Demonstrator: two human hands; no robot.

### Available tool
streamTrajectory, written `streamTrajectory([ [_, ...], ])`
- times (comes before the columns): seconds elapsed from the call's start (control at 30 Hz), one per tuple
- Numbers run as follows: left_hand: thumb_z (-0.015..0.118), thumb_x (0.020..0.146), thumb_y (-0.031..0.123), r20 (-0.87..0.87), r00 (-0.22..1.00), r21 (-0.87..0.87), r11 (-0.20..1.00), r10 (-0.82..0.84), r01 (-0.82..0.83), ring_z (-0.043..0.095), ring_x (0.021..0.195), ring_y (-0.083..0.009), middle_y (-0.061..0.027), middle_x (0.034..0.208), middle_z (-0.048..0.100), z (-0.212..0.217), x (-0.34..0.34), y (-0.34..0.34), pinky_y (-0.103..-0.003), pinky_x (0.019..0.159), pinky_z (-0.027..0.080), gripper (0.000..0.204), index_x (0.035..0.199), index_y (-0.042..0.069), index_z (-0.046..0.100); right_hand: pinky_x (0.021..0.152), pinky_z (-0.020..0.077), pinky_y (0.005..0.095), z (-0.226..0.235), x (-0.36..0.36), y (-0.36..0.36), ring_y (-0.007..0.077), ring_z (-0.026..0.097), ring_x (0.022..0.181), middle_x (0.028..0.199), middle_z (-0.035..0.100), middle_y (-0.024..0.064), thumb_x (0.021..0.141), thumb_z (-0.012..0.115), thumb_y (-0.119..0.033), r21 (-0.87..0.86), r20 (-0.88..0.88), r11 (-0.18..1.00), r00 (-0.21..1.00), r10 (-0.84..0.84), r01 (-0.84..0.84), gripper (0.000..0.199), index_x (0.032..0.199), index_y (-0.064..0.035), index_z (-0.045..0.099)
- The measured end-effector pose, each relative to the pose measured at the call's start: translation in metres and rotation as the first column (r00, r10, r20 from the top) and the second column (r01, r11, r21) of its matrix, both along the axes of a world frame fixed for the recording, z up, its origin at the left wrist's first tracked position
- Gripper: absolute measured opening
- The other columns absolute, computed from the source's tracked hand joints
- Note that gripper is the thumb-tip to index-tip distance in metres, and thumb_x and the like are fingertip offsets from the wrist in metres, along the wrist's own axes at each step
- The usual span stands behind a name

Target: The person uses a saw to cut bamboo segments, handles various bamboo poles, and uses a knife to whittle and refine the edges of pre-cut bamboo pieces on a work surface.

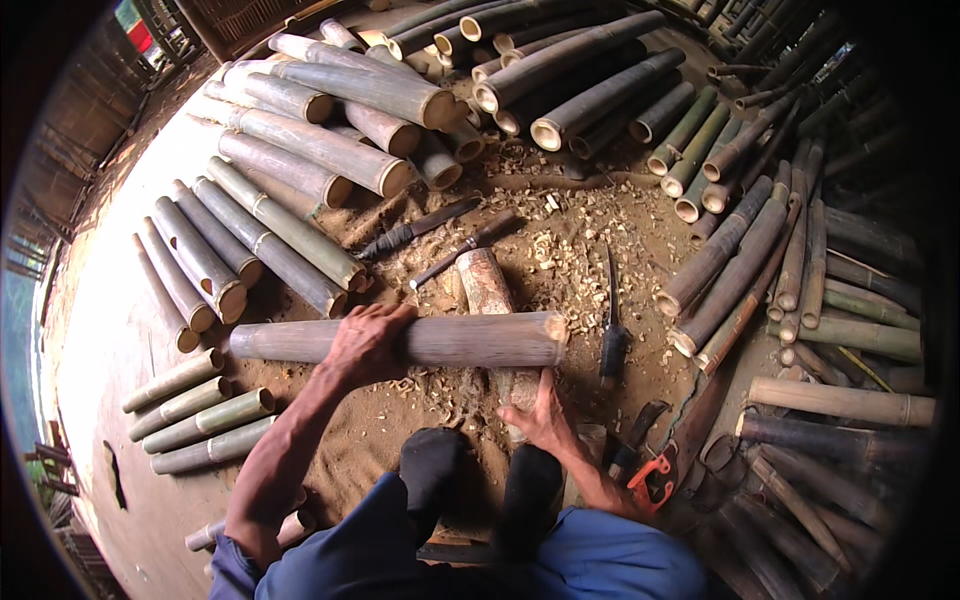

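Note:
A thick brown-grey bamboo section (480,341) lies crosswise in front of me, over a short, rough log (484,283). My left hand (365,347) wraps over the bamboo left of its middle, closed on it. Below the bamboo's right end is my right hand (545,415), its thumb and forefinger spread apart. The thumb is beside the log's near part and the forefinger reaches up to the bamboo's underside. Its other fingers are partly hidden, and I see nothing held in it. My dark-covered feet (432,470) are on either side of the log's near end.
Beyond the log lie two dark-handled blades (410,235). A thin curved knife (611,340) lies to the right, with an orange-handled saw (655,482) nearer me. Wood chips (560,255) litter the dirt. Cut bamboo sections (340,150) are piled left, far and right.

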State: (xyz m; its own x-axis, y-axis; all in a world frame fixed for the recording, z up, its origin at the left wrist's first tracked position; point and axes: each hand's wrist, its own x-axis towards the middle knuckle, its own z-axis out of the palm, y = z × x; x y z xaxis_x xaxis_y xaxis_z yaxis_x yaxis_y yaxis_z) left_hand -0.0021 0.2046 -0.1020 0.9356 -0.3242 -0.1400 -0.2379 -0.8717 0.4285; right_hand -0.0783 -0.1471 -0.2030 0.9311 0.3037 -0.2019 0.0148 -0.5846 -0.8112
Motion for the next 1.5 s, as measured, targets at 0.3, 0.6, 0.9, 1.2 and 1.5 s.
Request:
streamTrajectory([
  [0.3,0.087,0.059,0.02,-0.081,0.997,0.041,0.999,0.004,-0.001,0.067,0.11,-0.0329,-0.0083,0.11,0.069,0.004,-0.022,0.035,-0.047,0.1,0.051,0.066,0.121,0.014,0.066,0.109,0.0436,0.0541,-0.003,-0.064,0.021,0.0525,0.053,0.128,0.14,0.047,0.0434,0.087,0.081,-0.058,-0.069,-0.007,0.977,0.979,-0.204,0.203,0.123,0.156,0.017,0.013],
  [0.6,0.087,0.056,0.017,-0.146,0.989,0.097,0.994,-0.029,0.043,0.066,0.11,-0.0311,-0.0061,0.107,0.068,-0.031,-0.038,0.034,-0.045,0.099,0.049,0.066,0.118,0.015,0.065,0.09,0.0477,0.055,0.076,-0.004,-0.032,0.0406,0.063,0.106,0.116,0.066,0.0199,0.097,0.07,-0.04,-0.602,0.145,0.797,0.988,0.049,0.049,0.039,0.107,-0.0027,0.068],
  [0.9,0.088,0.056,0.017,-0.15,0.989,0.151,0.988,-0.005,0.028,0.063,0.115,-0.0315,-0.0073,0.112,0.068,-0.024,-0.042,0.037,-0.046,0.101,0.048,0.073,0.125,0.014,0.062,0.074,0.0516,0.0568,0.074,-0.022,-0.081,0.0433,0.068,0.08,0.083,0.069,0.0225,0.101,0.062,-0.038,-0.62,-0.2,0.757,0.975,0.101,-0.205,0.042,0.089,0.0017,0.069],
  [1.2,0.094,0.058,0.032,-0.138,0.984,-0.001,0.993,-0.117,0.118,0.06,0.129,-0.034,-0.0135,0.128,0.066,-0.017,-0.013,-0.026,-0.049,0.109,0.047,0.09,0.138,0.013,0.059,0.087,0.0536,0.0551,0.025,0.102,-0.094,0.0433,0.064,0.106,0.117,0.061,0.024,0.091,0.078,-0.043,-0.641,0.068,0.722,0.957,-0.283,0.259,0.063,0.126,-0.0013,0.045],
  [1.5,0.091,0.06,0.032,-0.209,0.971,-0.04,0.993,-0.119,0.113,0.07,0.106,-0.0359,-0.0131,0.103,0.071,-0.036,-0.014,-0.032,-0.049,0.09,0.056,0.062,0.109,0.007,0.063,0.053,0.0499,0.0298,0.059,0.039,-0.072,0.0118,0.059,0.065,0.087,0.059,0.0036,0.106,0.061,-0.034,0.216,-0.298,0.88,0.887,-0.353,0.423,0.039,0.131,-0.0059,0.05],
])
